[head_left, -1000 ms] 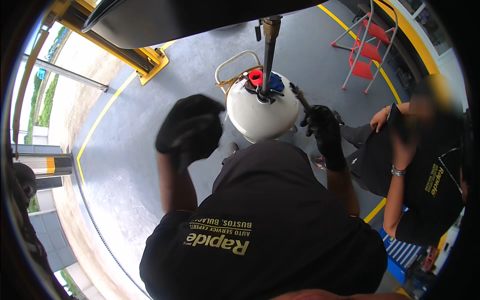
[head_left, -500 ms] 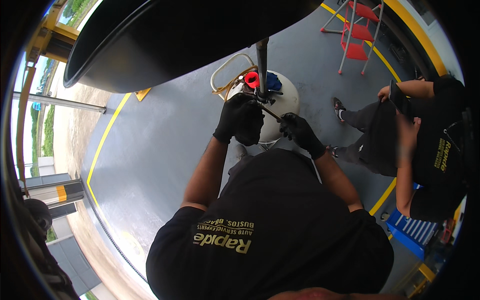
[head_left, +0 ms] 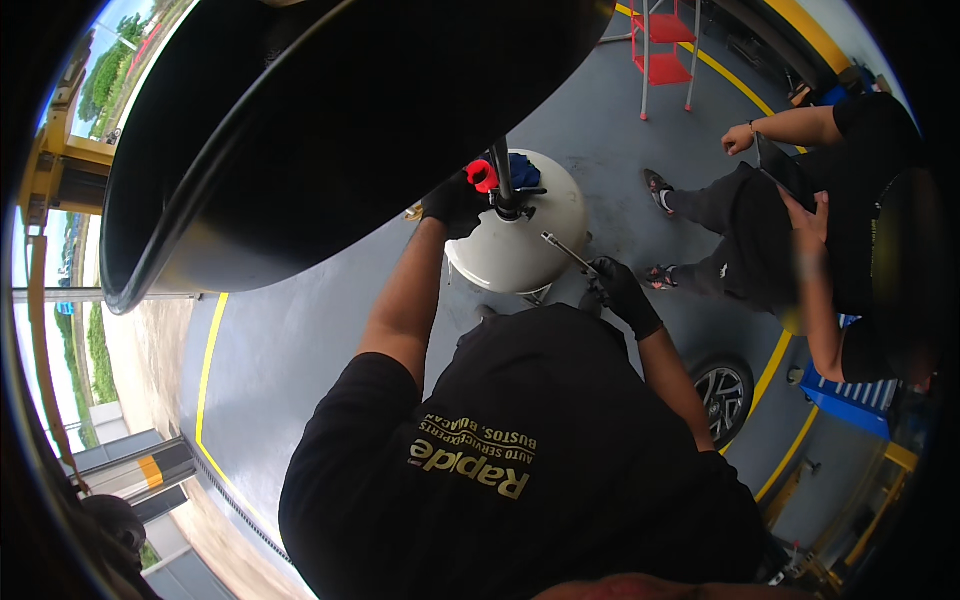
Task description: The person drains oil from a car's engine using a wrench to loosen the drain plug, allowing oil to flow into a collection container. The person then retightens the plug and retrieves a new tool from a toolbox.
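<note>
My right hand [head_left: 622, 297], in a black glove, is closed around a slim metal socket wrench [head_left: 568, 252]. Its socket-like tip points up and left toward a white round tank [head_left: 520, 250]. My left hand [head_left: 455, 207], also black-gloved, reaches to the tank's far left side, right beside a red cup-shaped piece [head_left: 482, 177]. The fingers there are dark and partly covered by a large black bowl [head_left: 290, 190], so their grip is unclear. A dark upright pole [head_left: 502, 170] rises from the tank beneath the bowl, with a blue cloth [head_left: 524, 172] beside it.
The bowl's broad rim fills the upper left, above my left arm. On the right stands another person [head_left: 770, 230] holding a dark tablet-like object. A red step ladder [head_left: 664, 68], a car wheel [head_left: 722, 402] and a blue tool cart [head_left: 848, 402] are around the grey floor.
My hands have parted. The left has left the wrench and moved to the red piece; the right has drawn the wrench away from the pole. The bowl now covers more of the view.
</note>
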Motion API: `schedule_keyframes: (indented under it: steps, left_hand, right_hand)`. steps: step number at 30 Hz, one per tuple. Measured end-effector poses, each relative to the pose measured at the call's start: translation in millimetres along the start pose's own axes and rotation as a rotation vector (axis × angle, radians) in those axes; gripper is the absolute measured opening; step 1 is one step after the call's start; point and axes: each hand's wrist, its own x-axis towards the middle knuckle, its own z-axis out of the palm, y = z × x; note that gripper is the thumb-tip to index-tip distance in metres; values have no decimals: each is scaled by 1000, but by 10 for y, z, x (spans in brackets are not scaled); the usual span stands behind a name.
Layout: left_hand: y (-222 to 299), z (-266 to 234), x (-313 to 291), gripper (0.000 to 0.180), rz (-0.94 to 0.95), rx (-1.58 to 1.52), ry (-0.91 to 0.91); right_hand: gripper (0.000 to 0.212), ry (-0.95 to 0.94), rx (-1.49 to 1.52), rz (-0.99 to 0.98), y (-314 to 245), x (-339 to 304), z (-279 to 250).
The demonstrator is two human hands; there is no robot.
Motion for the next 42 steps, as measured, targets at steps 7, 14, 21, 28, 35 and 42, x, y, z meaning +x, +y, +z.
schedule_keyframes:
  steps: [7,14,21,28,35,42]
  left_hand:
    - [-695,134,583,29,-41,-96,-101]
    - [-21,-93,-134,31,118,-936,-143]
    - [1271,467,-1450,20,297,-1076,-28]
    - [1845,281,-1530,27,609,-342,134]
    - [2860,-256,-1834,36,873,-82,193]
    - [4274,-939,-2653,46,1476,518,583]
  right_hand:
    - [16,110,240,122,559,-377,-521]
    - [31,85,63,-81,-203,-374,-405]
    - [22,-277,-80,-307,-1371,-20,561]
    - [43,-603,345,34,-890,274,-91]
    - [40,-651,366,-220,-2224,116,-321]
    - [41,-881,234,-928,-3910,-759,-438]
